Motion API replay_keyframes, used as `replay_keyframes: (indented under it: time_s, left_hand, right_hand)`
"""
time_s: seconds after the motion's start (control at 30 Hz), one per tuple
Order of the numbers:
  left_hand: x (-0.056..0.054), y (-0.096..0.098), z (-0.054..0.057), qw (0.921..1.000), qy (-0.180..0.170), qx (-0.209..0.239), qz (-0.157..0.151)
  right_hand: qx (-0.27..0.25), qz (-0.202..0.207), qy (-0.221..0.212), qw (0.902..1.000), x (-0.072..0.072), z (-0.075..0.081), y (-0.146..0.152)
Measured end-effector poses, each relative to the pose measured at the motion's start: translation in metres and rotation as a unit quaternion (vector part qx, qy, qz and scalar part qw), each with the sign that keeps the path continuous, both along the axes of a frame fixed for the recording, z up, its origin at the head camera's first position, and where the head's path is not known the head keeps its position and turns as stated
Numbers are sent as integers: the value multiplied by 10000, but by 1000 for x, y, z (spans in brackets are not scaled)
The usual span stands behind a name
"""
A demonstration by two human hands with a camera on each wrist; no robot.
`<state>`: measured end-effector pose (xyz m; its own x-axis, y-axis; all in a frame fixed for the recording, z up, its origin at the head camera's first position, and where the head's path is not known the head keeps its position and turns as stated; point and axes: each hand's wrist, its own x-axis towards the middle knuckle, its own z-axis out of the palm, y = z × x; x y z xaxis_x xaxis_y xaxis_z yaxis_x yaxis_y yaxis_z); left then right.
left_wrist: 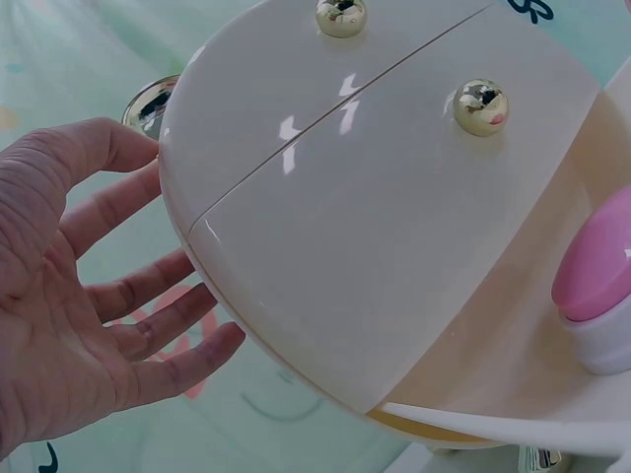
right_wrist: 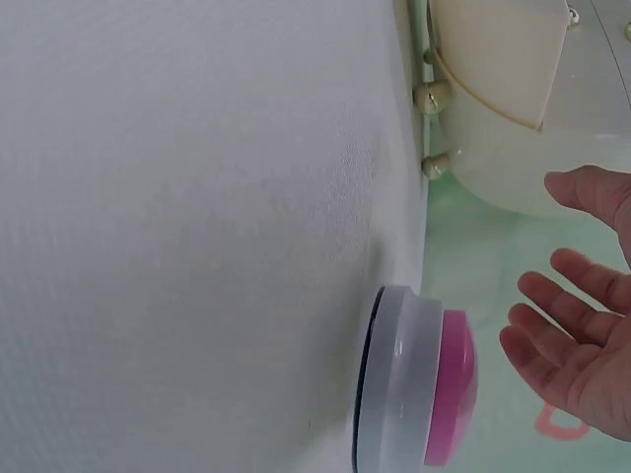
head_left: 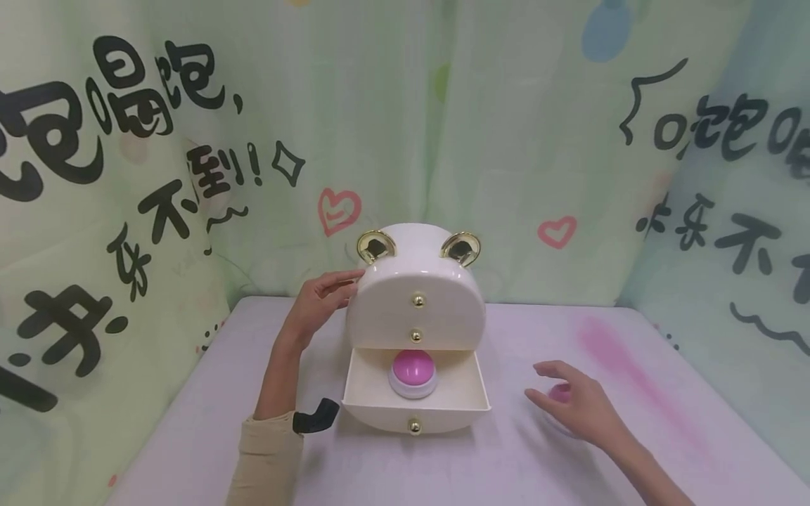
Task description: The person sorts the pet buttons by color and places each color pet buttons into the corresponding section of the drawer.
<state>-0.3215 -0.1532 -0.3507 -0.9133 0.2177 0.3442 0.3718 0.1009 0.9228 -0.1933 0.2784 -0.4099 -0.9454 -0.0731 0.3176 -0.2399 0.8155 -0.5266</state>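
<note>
A white rounded drawer box (head_left: pixel 382 313) with gold-rimmed ears stands in the middle of the table, its bottom drawer (head_left: pixel 367 383) pulled out. In that drawer sits a pink push button (head_left: pixel 413 368) on a white base. My left hand (head_left: pixel 315 306) rests its fingertips against the box's left side, fingers extended and spread in the left wrist view. To the right, my right hand (head_left: pixel 581 406) hovers over a second pink button (right_wrist: pixel 455 384) on a white base, partly hidden by it in the head view. Its fingers are loosely bent and hold nothing.
Two upper drawers with gold knobs (head_left: pixel 418 300) are closed. A pale cloth covers the table (head_left: pixel 506 464), with a pink smear (head_left: pixel 633 365) on its right. Green curtains (head_left: pixel 506 140) with black lettering surround it. A black strap (head_left: pixel 316 416) sits at the left wrist.
</note>
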Motion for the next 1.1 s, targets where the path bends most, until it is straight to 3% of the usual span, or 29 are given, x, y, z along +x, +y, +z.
replay_keyframes:
  time_s: [0.57, 1.1]
  left_hand:
    - [3, 1, -1, 10000, -46, 30, -5]
    - [-1, 0, -1, 10000, 13, -16, 8]
  right_hand:
    - [429, 114, -435, 9981, -4, -17, 28]
    - [120, 374, -608, 9974, -15, -37, 54]
